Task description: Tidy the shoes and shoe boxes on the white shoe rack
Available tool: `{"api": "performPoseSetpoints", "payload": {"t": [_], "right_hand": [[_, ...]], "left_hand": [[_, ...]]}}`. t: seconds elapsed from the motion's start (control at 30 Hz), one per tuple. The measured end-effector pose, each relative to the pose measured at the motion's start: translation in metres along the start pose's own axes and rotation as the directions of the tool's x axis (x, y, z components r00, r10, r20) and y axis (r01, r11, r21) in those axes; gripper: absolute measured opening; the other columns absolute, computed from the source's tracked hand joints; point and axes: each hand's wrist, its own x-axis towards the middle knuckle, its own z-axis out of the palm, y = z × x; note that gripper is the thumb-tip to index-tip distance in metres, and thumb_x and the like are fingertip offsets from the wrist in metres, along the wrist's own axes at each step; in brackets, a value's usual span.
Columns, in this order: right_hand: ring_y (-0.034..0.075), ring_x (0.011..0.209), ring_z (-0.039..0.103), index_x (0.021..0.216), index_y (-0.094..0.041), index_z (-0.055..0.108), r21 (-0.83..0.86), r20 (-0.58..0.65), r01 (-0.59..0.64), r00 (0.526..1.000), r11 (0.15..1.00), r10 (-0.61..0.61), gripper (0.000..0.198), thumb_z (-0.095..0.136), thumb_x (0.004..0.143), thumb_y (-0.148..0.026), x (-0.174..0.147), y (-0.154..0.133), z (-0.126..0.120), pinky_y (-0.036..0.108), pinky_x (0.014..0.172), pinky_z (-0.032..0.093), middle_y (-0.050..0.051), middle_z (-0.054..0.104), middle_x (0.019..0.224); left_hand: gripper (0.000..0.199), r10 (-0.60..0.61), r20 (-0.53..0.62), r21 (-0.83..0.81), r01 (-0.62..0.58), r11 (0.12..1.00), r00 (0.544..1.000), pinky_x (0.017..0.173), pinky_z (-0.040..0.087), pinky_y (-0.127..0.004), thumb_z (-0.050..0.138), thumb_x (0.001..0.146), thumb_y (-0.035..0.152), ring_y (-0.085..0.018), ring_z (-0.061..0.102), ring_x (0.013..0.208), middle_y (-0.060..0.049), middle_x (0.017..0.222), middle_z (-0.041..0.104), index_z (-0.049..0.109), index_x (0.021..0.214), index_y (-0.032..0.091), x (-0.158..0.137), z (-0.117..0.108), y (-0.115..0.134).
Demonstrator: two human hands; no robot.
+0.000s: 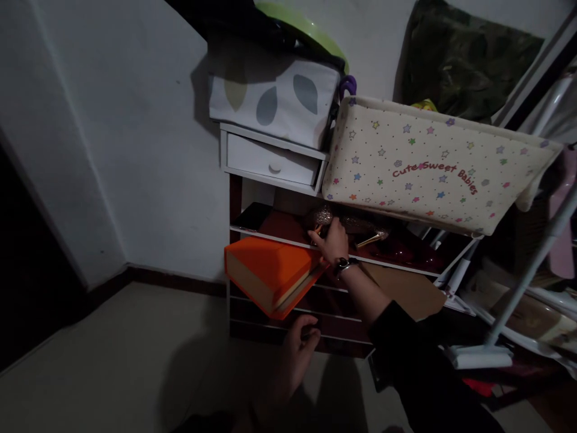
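Observation:
My right hand, with a dark bracelet at the wrist, reaches onto the upper shelf of a shoe cabinet. Its thumb and fingers close about a glittery high-heeled shoe; the fingertips are partly hidden. Just to the right lies another glittery shoe with a gold heel. Below, my left hand hovers in front of the lower shelves, its fingers loosely curled and apart from the thumb, holding nothing visible. Between the hands and to the left, an orange box shaped like a thick book sticks out of the cabinet at a slant.
Above the shelf are a white drawer, a leaf-patterned box and a star-print fabric bin that overhangs it. Dark red shoes and a brown board lie at right. A pale pole with a white head stands beside the cabinet.

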Motion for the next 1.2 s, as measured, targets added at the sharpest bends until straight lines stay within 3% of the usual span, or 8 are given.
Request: {"api": "performPoseSetpoints", "payload": {"t": [0.1,0.27,0.5,0.7,0.8,0.97,1.13,1.2], "right_hand": [[0.031,0.115,0.061,0.15,-0.013,0.045,-0.066,0.066,0.151,0.987,0.986,-0.147,0.06,0.061,0.096,-0.033,0.008,-0.015,-0.002,0.041,0.095,0.05,0.018,0.066,0.128],[0.031,0.127,0.054,0.165,-0.032,0.029,-0.296,0.156,0.457,0.89,0.839,-0.429,0.066,0.035,0.102,-0.011,0.007,-0.004,-0.002,0.057,0.111,0.039,0.016,0.061,0.139],[0.032,0.14,0.045,0.162,-0.021,0.035,-0.281,0.09,0.263,0.965,0.923,-0.247,0.066,0.034,0.098,-0.006,-0.005,0.026,0.003,0.065,0.119,0.031,0.018,0.056,0.15],[0.031,0.135,0.047,0.16,-0.013,0.037,-0.032,-0.022,0.499,0.866,0.866,-0.5,0.07,0.047,0.091,-0.006,-0.086,0.04,-0.035,0.051,0.117,0.038,0.018,0.054,0.148],[0.028,0.126,0.054,0.156,-0.016,0.043,0.136,0.061,0.607,0.784,0.783,-0.618,0.065,0.045,0.092,-0.006,-0.148,0.053,-0.036,0.049,0.111,0.044,0.016,0.061,0.14],[0.026,0.115,0.063,0.149,-0.022,0.053,0.277,0.389,0.489,0.73,0.827,-0.562,0.057,0.052,0.092,-0.012,-0.217,0.079,-0.012,0.045,0.104,0.051,0.011,0.067,0.131],[0.023,0.119,0.066,0.146,-0.026,0.058,0.347,0.43,0.106,0.865,0.932,-0.259,0.061,0.046,0.089,-0.006,-0.242,0.118,-0.005,0.038,0.106,0.053,0.008,0.069,0.132],[0.023,0.118,0.068,0.139,-0.024,0.065,0.364,0.457,-0.003,0.872,0.931,-0.176,0.055,0.047,0.089,-0.007,-0.246,0.14,-0.01,0.036,0.105,0.053,0.009,0.071,0.131]], "left_hand": [[0.051,-0.016,0.014,0.035,0.015,0.999,1.0,0.1,0.048,-0.042,0.064,0.075,0.061,-0.031,0.063,0.12,-0.013,0.123,0.069,0.065,0.107,0.022,-0.001,-0.003,0.0],[0.052,-0.043,0.024,0.042,0.042,0.998,0.999,0.094,0.05,-0.038,0.062,0.073,0.061,-0.029,0.064,0.116,-0.012,0.119,0.07,0.064,0.107,0.022,-0.004,-0.006,0.006],[0.054,-0.047,0.048,0.056,0.044,0.997,0.998,0.097,0.05,-0.039,0.063,0.073,0.061,-0.029,0.064,0.117,-0.011,0.122,0.069,0.065,0.111,0.022,-0.007,-0.002,0.004],[0.051,-0.024,0.064,0.097,0.018,0.995,0.998,0.096,0.05,-0.041,0.062,0.076,0.06,-0.03,0.065,0.115,-0.012,0.119,0.07,0.064,0.11,0.022,-0.003,-0.001,-0.001],[0.05,-0.024,0.068,0.096,0.017,0.995,0.997,0.094,0.053,-0.042,0.064,0.076,0.058,-0.032,0.066,0.115,-0.013,0.121,0.07,0.065,0.11,0.021,-0.001,0.002,-0.008],[0.037,0.023,0.061,0.101,-0.029,0.994,0.998,0.091,0.056,-0.04,0.065,0.078,0.051,-0.029,0.069,0.105,-0.011,0.107,0.074,0.066,0.101,0.022,0.002,0.013,-0.028],[0.048,-0.121,0.114,0.067,0.114,0.991,0.986,0.089,0.056,-0.037,0.072,0.071,0.056,-0.027,0.067,0.106,-0.008,0.113,0.072,0.066,0.105,0.022,0.012,0.017,-0.039],[0.056,-0.18,0.086,0.094,0.172,0.981,0.98,0.086,0.056,-0.036,0.074,0.069,0.061,-0.025,0.067,0.099,-0.007,0.11,0.072,0.064,0.109,0.023,0.014,0.014,-0.037]]}}
